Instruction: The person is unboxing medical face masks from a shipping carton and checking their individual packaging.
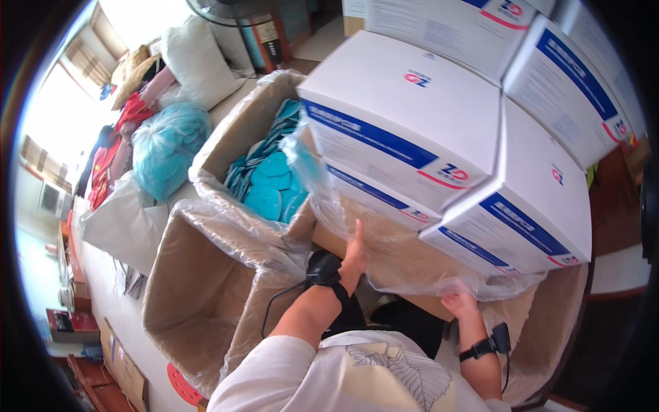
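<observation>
White tee (274, 378) w/ a leaf print (405, 374) is closest to the cam, black trousers (412, 326) just past it. Both wrists have black straps w/ a little black unit on them, fyi.

Left hand (353, 259) is up at the near edge of the brown cardboard (398, 268), fingers stretched out & pointing away from the body, not wrapped around anything. It's right by the clear plastic sheet (504, 287), tho can't tell if it's actually touching. Right hand (460, 302) is at the sheet's lower edge, fingers a bit bent; can't tell if it's pinching the plastic or just resting on it, tbh.

Sheet itself runs over the cardboard in front of the person, btwn the hands & the stacked white cartons (405, 89) w/ blue stripes.

Left of that, a plastic-lined box (206, 168) has a pile of teal pieces (278, 189) in it. Another lined box (199, 288) sits nearer the person, right up against the 1st one. Farther left: a see-thru bag (168, 144) of teal stuff + a white sack (199, 62). Fan (230, 10) in the bg, red stool (182, 384) bottom left.
</observation>
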Tool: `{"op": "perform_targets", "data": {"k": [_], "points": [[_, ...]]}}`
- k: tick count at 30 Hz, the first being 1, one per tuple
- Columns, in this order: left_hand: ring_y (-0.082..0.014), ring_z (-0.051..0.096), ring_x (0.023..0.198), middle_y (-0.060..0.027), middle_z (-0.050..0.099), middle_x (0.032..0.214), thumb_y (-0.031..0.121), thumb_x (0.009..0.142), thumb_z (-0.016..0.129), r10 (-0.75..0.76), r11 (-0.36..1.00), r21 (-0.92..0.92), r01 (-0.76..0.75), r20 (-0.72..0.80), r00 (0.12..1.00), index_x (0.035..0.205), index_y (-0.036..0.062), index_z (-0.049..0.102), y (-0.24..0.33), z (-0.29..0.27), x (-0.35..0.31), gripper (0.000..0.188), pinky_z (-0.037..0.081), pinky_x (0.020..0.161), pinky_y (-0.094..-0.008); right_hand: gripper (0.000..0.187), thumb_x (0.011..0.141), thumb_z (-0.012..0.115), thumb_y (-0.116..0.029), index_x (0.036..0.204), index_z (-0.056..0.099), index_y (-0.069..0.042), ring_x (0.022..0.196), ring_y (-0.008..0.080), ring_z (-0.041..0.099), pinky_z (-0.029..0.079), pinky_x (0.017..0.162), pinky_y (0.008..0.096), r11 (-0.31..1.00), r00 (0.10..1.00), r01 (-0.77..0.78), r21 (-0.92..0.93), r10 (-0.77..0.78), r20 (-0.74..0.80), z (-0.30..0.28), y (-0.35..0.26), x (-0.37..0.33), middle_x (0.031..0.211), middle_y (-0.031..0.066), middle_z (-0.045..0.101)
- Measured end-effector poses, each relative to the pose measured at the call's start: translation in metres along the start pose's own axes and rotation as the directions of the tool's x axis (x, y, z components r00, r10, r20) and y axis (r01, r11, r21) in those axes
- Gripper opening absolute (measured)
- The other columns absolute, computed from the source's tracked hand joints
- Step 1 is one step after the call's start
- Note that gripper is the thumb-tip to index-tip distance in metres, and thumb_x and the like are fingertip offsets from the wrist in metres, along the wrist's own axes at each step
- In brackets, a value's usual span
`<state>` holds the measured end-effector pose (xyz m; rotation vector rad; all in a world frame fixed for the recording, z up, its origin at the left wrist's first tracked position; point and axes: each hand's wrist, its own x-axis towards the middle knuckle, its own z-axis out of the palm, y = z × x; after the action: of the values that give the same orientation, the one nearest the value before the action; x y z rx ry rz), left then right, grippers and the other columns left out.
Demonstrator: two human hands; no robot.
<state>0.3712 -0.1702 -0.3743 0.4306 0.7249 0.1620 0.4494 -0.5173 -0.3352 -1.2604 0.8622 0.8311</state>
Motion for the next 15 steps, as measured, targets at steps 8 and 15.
{"op": "perform_targets", "data": {"k": [8,15], "points": [[-0.0304,0.034,0.124,-0.0119,0.032,0.138,0.047,0.081,0.059,0.029,0.998,0.063,-0.001,-0.441,0.897,0.140,0.0148,0.012,0.021,0.006,-0.082,0.082,0.032,0.096,-0.0501,0.061,0.083,0.054,-0.044,0.134,0.032,-0.019,0.121,0.0332,0.035,0.032,0.093,0.0546,0.755,0.964,0.130,-0.642,-0.249,-0.098,-0.054,0.007,-0.053,0.137,0.0128,0.030],[-0.0270,0.017,0.134,-0.0072,0.019,0.147,0.052,0.086,0.047,-0.194,0.976,0.048,0.213,-0.251,0.948,0.142,0.0133,0.017,0.022,0.004,-0.073,0.075,0.012,0.106,-0.0486,0.054,0.086,0.052,-0.037,0.132,0.033,-0.015,0.119,0.0372,0.036,0.038,0.090,0.0548,0.883,0.995,-0.077,-0.463,0.036,-0.097,-0.077,0.011,0.023,0.136,0.0146,0.030]]}}
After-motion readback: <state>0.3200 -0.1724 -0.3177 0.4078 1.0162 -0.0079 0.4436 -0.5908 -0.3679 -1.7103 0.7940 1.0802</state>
